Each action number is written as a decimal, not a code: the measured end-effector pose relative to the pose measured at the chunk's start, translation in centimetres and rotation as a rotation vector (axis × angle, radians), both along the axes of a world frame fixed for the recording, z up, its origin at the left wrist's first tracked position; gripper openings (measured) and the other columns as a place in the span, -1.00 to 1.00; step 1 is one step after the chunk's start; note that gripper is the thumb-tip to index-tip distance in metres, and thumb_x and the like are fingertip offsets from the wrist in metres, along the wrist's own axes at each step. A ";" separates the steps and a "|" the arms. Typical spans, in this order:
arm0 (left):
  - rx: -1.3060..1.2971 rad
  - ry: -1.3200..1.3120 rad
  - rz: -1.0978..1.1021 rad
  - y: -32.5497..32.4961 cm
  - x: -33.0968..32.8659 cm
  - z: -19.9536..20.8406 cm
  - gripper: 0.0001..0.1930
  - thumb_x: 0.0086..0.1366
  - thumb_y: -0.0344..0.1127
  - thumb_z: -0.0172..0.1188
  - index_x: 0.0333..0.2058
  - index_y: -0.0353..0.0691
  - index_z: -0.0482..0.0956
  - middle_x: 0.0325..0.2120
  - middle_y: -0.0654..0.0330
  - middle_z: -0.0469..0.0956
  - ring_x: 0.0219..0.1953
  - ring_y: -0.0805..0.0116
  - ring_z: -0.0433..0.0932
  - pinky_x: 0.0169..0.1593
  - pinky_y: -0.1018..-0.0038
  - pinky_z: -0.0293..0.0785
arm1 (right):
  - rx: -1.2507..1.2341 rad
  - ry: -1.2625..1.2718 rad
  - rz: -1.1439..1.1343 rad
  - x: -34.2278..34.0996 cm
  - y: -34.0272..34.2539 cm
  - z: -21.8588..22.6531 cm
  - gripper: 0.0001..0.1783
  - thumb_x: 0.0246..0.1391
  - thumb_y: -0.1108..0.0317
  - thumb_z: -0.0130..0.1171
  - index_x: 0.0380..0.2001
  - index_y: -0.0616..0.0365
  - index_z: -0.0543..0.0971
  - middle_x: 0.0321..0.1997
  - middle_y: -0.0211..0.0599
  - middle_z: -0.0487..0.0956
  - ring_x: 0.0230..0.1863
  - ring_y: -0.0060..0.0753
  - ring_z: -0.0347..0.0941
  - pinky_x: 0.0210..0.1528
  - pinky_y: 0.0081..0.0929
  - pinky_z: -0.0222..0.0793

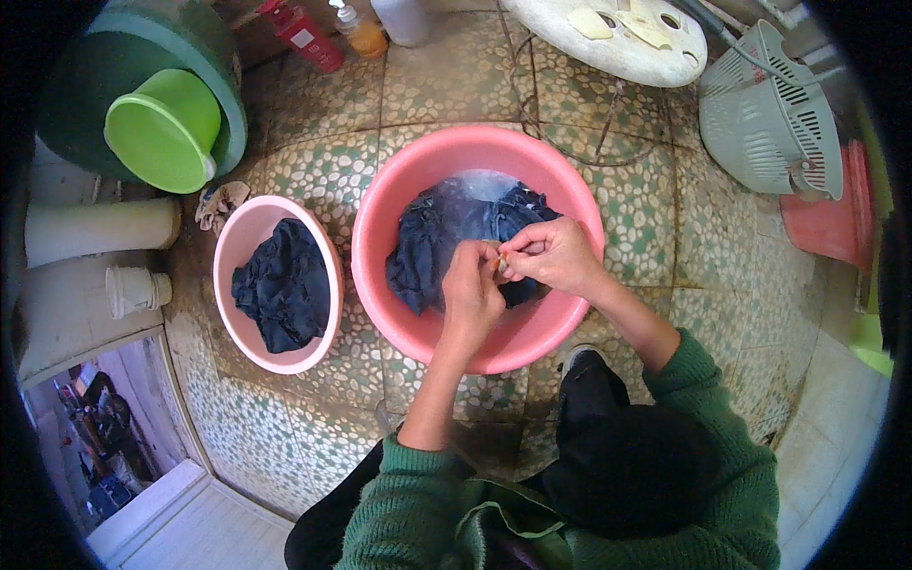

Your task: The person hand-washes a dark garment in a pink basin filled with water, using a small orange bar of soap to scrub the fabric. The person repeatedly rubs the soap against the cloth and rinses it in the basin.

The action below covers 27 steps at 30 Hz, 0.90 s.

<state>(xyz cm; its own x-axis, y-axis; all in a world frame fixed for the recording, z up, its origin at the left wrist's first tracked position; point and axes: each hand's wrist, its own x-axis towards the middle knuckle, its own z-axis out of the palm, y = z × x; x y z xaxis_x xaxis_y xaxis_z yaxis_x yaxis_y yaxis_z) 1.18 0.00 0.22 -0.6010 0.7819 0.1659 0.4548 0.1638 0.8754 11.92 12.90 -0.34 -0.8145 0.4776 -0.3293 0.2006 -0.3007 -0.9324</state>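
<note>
Over a large pink basin (377,275) on the floor, my left hand (472,290) and my right hand (559,255) meet fingertip to fingertip. Both are closed in a pinch around something small with an orange tint (501,260), mostly covered by the fingers; its kind cannot be made out. Beneath them, dark blue clothes (415,258) lie in cloudy water (472,220) inside the basin. To the left stands a smaller pale pink basin (226,304) with a bunched dark garment (287,285) in it.
At the far left, a bright green bucket (161,128) rests in a big dark green tub (233,114). Bottles, including a red one (304,38), stand at the back. A white board (617,43), a grey-green basket (769,123) and a red container (826,223) are at the right.
</note>
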 end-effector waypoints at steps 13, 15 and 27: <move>0.046 -0.039 -0.048 0.0 -0.5 0.5 -0.83 0.19 -0.70 0.07 -0.33 -0.28 0.41 -0.42 0.17 0.48 -0.37 0.36 0.53 -0.30 0.47 0.46 | -0.075 0.031 -0.045 0.5 0.2 0.5 -0.78 0.19 0.42 0.25 -0.18 0.38 0.63 -0.33 -0.20 0.68 -0.39 -0.58 0.60 -0.33 -0.57 0.57; 0.054 -0.056 -0.062 0.1 -0.5 0.2 -0.84 0.19 -0.70 0.07 -0.34 -0.28 0.41 -0.41 0.15 0.48 -0.38 0.33 0.53 -0.29 0.45 0.46 | -0.039 0.007 0.008 0.6 0.3 0.4 -0.81 0.18 0.44 0.25 -0.21 0.36 0.65 -0.36 -0.24 0.68 -0.40 -0.60 0.59 -0.33 -0.58 0.56; 0.137 0.282 -0.071 0.4 0.0 -0.1 -0.84 0.20 -0.65 0.16 -0.30 -0.31 0.40 -0.39 0.08 0.50 -0.35 0.22 0.55 -0.25 0.40 0.48 | 0.025 0.027 -0.072 0.3 -0.5 -0.8 -0.93 0.09 0.54 0.24 -0.36 0.34 0.60 -0.44 -0.31 0.64 -0.39 -0.54 0.60 -0.30 -0.58 0.56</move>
